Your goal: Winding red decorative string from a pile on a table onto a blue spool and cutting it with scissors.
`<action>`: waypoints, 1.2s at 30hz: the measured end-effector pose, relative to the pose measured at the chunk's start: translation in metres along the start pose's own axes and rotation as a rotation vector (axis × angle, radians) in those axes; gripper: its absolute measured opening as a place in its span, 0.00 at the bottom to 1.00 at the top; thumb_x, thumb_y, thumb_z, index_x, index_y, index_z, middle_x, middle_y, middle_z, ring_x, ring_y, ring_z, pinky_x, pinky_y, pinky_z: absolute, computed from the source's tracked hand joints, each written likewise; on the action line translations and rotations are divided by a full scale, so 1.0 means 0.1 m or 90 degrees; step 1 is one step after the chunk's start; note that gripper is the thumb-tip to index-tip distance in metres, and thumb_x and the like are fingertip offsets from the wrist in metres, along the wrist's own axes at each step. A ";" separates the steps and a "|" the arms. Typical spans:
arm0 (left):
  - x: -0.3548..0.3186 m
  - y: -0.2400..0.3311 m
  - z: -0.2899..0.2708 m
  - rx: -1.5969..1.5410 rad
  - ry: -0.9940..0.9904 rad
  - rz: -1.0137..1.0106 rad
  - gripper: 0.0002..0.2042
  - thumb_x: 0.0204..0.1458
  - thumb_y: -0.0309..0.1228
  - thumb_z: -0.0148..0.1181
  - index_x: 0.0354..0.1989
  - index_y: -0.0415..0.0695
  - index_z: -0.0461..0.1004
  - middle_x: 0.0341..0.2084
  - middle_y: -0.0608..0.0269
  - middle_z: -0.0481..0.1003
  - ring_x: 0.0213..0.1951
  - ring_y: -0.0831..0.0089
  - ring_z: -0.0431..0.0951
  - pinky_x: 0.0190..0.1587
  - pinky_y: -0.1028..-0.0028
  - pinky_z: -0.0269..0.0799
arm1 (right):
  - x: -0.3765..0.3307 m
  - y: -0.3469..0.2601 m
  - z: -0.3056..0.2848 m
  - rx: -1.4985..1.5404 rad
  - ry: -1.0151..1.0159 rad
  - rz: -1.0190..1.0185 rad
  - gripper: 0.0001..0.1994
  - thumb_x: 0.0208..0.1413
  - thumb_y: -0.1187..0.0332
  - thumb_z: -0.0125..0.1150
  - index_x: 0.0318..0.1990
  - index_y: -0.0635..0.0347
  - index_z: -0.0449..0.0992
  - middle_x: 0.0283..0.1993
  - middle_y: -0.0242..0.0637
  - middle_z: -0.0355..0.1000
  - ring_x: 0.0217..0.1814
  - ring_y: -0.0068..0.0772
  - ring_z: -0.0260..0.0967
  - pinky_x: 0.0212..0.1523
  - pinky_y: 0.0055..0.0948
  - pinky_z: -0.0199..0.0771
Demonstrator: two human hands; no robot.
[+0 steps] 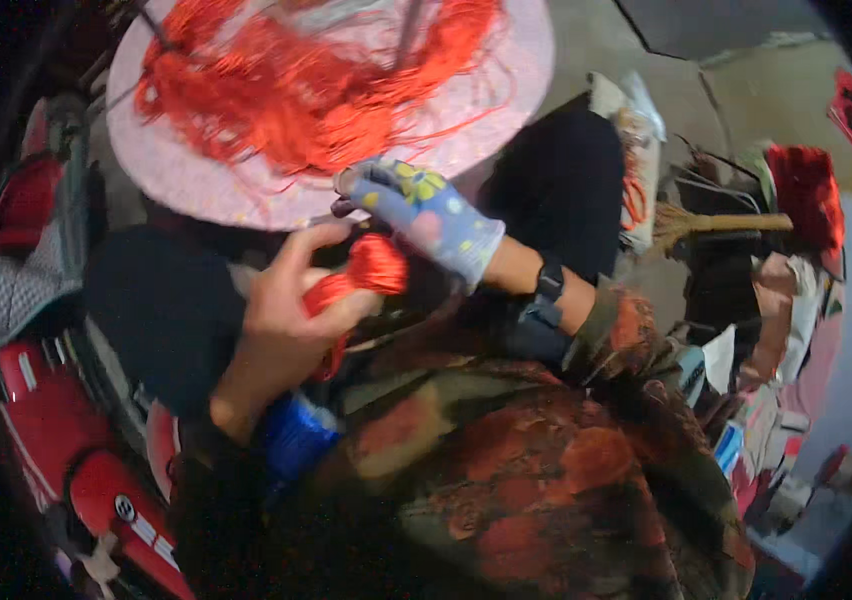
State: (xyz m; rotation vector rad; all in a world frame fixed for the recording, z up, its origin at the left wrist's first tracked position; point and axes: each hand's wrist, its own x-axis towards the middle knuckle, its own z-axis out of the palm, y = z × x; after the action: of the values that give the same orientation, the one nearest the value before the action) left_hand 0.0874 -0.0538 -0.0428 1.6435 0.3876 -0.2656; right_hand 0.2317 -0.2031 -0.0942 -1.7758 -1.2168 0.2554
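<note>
My bare left hand [286, 315] is closed round a small hank of shiny red cord [378, 266], whose rounded end sticks out past my thumb. Some of the same red shows lower down, below my fingers. Just above and to the right, my right hand [426, 215] wears a blue glove with a flower print. Its fingers are bent together near the fingertips of the left, and what they pinch, if anything, is hidden. Beyond both hands, a large loose heap of red cord [311, 105] lies spread on a round pink-and-white top [536, 60], with stray strands toward its edge.
My dark-clad knees flank the hands. At left stand a red machine-like object [111, 500] and a grey quilted cloth [21, 290]. A blue shiny roll [296, 432] sits by my left forearm. To the right are a straw broom [716, 222], a red bag [806, 195] and cluttered packages.
</note>
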 end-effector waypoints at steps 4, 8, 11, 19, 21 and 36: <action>0.00 -0.05 -0.03 -0.076 0.046 0.032 0.08 0.55 0.28 0.50 0.41 0.39 0.69 0.24 0.62 0.75 0.27 0.79 0.73 0.33 0.78 0.69 | -0.14 -0.32 -0.51 -0.022 0.186 0.170 0.11 0.55 0.65 0.61 0.42 0.61 0.75 0.39 0.43 0.78 0.41 0.38 0.77 0.42 0.33 0.75; -0.02 -0.01 -0.03 -0.060 0.020 -0.020 0.12 0.54 0.35 0.50 0.40 0.40 0.69 0.23 0.62 0.75 0.24 0.79 0.72 0.30 0.78 0.68 | -0.64 -0.23 -1.23 -0.073 0.431 0.221 0.07 0.56 0.75 0.56 0.42 0.60 0.76 0.43 0.39 0.76 0.44 0.30 0.74 0.47 0.29 0.73; -0.03 -0.01 -0.03 -0.049 0.000 -0.035 0.13 0.53 0.37 0.50 0.40 0.40 0.69 0.23 0.63 0.75 0.22 0.80 0.72 0.26 0.79 0.67 | -1.37 0.46 -1.80 -0.327 0.454 0.392 0.10 0.55 0.72 0.56 0.44 0.53 0.77 0.48 0.38 0.73 0.45 0.39 0.74 0.44 0.34 0.74; -0.01 0.03 -0.01 -0.123 0.006 -0.061 0.11 0.55 0.34 0.54 0.40 0.40 0.70 0.26 0.61 0.76 0.27 0.81 0.74 0.31 0.80 0.70 | -2.59 1.24 -2.04 -0.685 0.257 0.673 0.11 0.55 0.58 0.57 0.41 0.49 0.78 0.42 0.41 0.76 0.44 0.45 0.74 0.43 0.40 0.74; 0.01 0.00 -0.02 -0.126 -0.018 -0.053 0.12 0.55 0.35 0.55 0.41 0.40 0.70 0.28 0.61 0.77 0.28 0.81 0.75 0.32 0.80 0.70 | -2.63 1.31 -2.06 -0.668 0.251 0.661 0.10 0.55 0.59 0.57 0.41 0.49 0.78 0.43 0.42 0.75 0.45 0.46 0.74 0.44 0.41 0.74; 0.04 -0.01 0.01 -0.122 -0.008 -0.049 0.09 0.54 0.31 0.58 0.40 0.40 0.70 0.33 0.63 0.77 0.30 0.81 0.76 0.33 0.80 0.70 | -2.09 1.27 -2.32 -0.661 0.034 0.768 0.15 0.42 0.65 0.68 0.40 0.52 0.78 0.41 0.46 0.77 0.45 0.47 0.75 0.43 0.41 0.75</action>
State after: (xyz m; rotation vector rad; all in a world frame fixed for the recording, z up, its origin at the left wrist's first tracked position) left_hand 0.0906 -0.0544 -0.0453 1.4412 0.4528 -0.2873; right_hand 0.3523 -0.5158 -0.1335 -3.2409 0.0257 0.2527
